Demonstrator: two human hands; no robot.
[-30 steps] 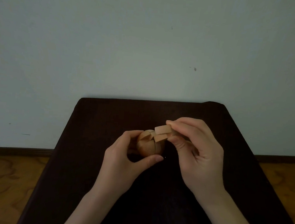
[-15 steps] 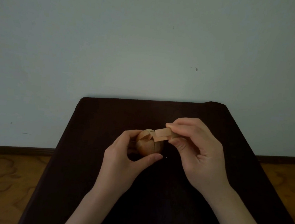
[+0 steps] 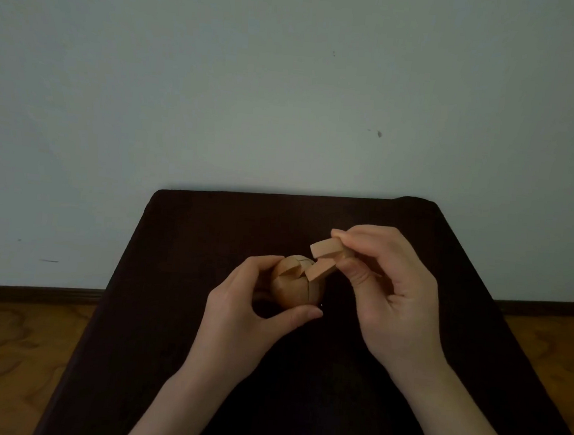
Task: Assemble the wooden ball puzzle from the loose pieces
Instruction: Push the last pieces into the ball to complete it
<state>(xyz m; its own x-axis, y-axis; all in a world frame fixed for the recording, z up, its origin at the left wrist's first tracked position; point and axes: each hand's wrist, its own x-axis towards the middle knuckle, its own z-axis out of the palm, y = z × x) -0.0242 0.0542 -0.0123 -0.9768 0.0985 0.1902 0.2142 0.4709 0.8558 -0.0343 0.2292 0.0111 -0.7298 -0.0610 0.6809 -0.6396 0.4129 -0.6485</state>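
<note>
Right hand (image 3: 399, 295): raised slightly toward 1 o'clock since half a second ago.
Loose piece (image 3: 325, 259): drawn up and away from the ball; half a second ago it was seated lower against the top.
Ball's notch (image 3: 293, 267): more of the open slot is exposed at 1 o'clock.
Contact: only the piece's lower tip is now met by the partly built ball (image 3: 294, 286).
</note>
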